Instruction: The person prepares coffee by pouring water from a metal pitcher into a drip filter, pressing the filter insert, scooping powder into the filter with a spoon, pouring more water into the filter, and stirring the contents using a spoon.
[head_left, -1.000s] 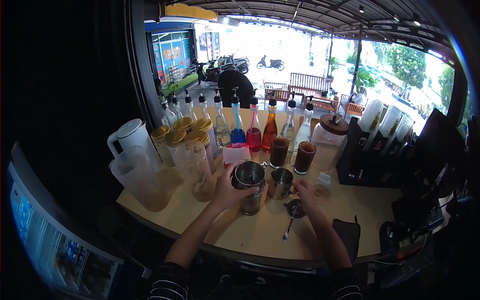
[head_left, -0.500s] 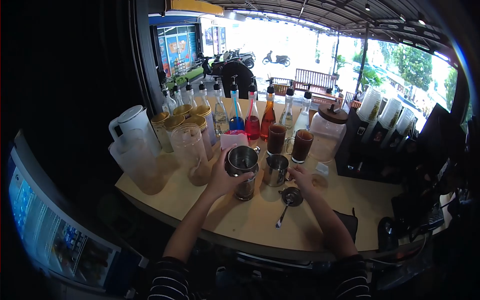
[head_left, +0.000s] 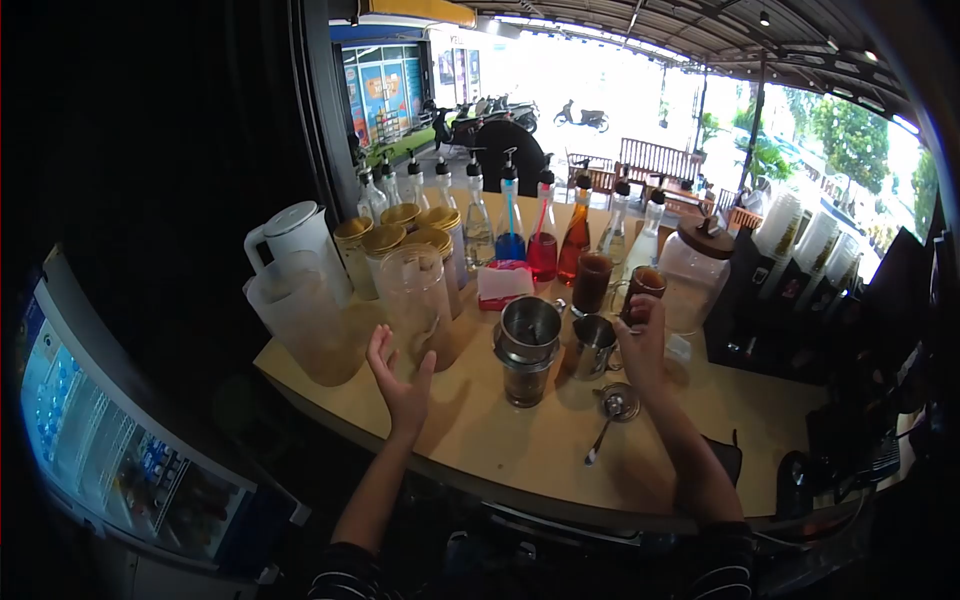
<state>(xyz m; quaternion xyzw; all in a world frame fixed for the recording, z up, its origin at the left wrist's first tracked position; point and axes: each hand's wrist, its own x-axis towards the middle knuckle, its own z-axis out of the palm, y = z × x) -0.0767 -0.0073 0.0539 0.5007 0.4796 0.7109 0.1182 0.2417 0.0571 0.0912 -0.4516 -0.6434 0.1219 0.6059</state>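
Observation:
My left hand (head_left: 402, 385) is raised over the near left part of the counter, fingers spread and holding nothing. To its right stands a metal drip filter (head_left: 530, 328) on a glass (head_left: 526, 385). My right hand (head_left: 643, 345) is in front of a glass mug of dark brown drink (head_left: 646, 284), fingers curled. Whether they touch the mug or pinch something small is hidden. Left of that hand is a small steel pitcher (head_left: 592, 348). A spoon (head_left: 600, 440) rests on a small round metal dish (head_left: 620, 403) below it. Another mug of brown drink (head_left: 593, 283) stands behind the pitcher.
Pump bottles (head_left: 575, 245) of syrup line the back of the counter (head_left: 480, 450). On the left are plastic pitchers (head_left: 300, 320), a clear jar (head_left: 413, 300) and gold-lidded jars (head_left: 385, 240). A wooden-lidded jar (head_left: 697, 270) and stacked cups (head_left: 778, 225) are on the right.
My left hand has let go of the metal filter and moved left, opening. My right hand has left the steel pitcher's handle and risen to the glass mug. The view has shifted slightly.

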